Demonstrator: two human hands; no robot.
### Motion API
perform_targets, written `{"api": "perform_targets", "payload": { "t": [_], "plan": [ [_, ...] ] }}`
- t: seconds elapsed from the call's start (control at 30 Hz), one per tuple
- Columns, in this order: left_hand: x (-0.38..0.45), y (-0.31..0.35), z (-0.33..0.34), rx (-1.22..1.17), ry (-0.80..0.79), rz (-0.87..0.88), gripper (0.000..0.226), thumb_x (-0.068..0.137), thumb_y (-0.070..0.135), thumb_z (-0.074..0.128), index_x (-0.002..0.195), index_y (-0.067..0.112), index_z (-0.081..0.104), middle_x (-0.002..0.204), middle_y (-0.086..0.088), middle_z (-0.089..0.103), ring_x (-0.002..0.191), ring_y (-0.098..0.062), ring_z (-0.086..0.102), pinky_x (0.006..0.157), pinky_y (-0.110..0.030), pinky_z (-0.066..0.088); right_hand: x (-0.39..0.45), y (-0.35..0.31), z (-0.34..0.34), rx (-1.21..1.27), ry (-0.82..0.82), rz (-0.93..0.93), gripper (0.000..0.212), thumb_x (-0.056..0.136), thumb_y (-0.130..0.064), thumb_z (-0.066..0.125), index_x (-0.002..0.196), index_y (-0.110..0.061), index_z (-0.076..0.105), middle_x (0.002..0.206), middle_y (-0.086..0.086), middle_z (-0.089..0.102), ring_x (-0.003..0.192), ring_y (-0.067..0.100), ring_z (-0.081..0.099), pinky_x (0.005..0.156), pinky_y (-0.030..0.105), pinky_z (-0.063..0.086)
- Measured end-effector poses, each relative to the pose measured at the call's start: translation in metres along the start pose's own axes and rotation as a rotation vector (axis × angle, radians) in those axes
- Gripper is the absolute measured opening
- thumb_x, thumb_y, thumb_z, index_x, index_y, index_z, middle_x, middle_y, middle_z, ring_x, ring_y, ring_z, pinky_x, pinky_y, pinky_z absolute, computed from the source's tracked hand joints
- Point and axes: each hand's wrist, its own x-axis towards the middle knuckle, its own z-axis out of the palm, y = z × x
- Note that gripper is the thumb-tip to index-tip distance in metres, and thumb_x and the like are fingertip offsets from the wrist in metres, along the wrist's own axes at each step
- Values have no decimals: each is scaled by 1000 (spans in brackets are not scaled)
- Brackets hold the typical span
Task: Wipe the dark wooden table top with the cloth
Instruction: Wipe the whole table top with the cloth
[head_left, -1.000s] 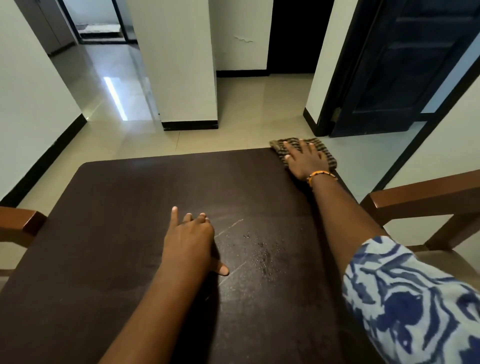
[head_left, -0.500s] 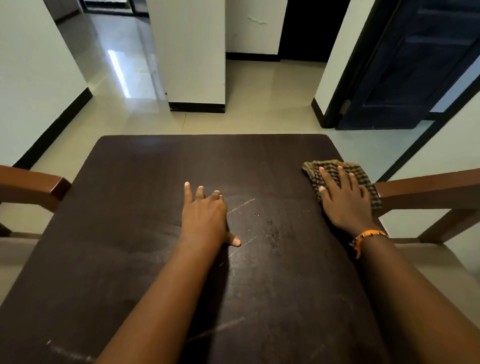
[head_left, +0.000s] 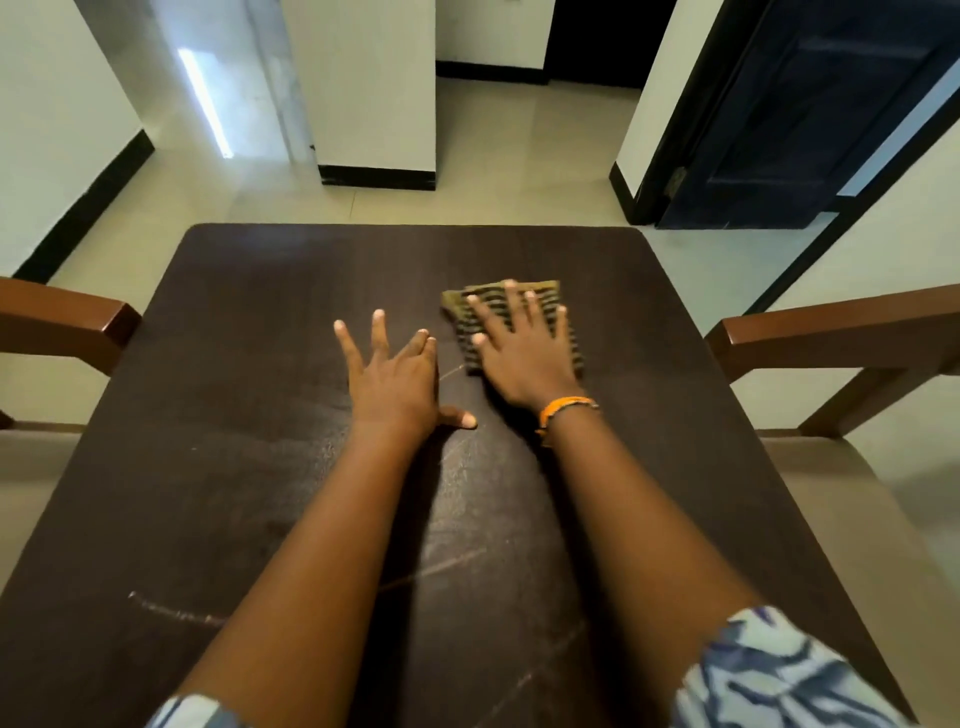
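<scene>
The dark wooden table top (head_left: 249, 426) fills most of the view, with pale scratch marks and dull smears near its middle and front. A folded checked cloth (head_left: 558, 301), brown and dark striped, lies flat near the table's centre. My right hand (head_left: 524, 358) presses down on it with fingers spread, an orange band on the wrist. My left hand (head_left: 395, 379) rests flat on the bare wood just left of the cloth, fingers apart, holding nothing.
Brown wooden chair arms stand at the left edge (head_left: 67, 322) and the right edge (head_left: 831, 338) of the table. Beyond the far edge are pale floor tiles, a white pillar (head_left: 374, 93) and a dark door (head_left: 800, 119) at the back right.
My right hand slid the cloth from the far right corner down the right edge and then left toward the table's centre. My left hand stayed flat and spread its fingers.
</scene>
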Motion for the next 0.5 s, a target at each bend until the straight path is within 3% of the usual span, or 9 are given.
{"api": "perform_targets", "payload": {
  "t": [0.13,0.27,0.5],
  "plan": [
    [-28,-12,11,-18,63,-69,101,74,70,46,148,12,10,159,-3,5,144,-32,-12,105,-63,-17,-6,-57,9,37,-51,-212,50,97,-44,29,145,-42,17,160,3,2,146,26,1,114,54,-7],
    [-37,-22,5,67,-12,-37,109,70,76,43,148,10,4,158,-5,2,144,-30,-13,104,-61,-20,-12,-21,-2,56,-111,-261,52,96,-48,29,145,-45,12,160,-1,-2,146,24,-3,114,51,-7],
    [-36,-7,-1,125,-130,24,103,66,70,56,145,12,25,156,-2,21,145,-29,-7,104,-64,-17,-44,130,-30,1,-48,133,52,97,-48,26,145,-45,8,160,0,2,146,24,3,116,52,1]
  ]
}}
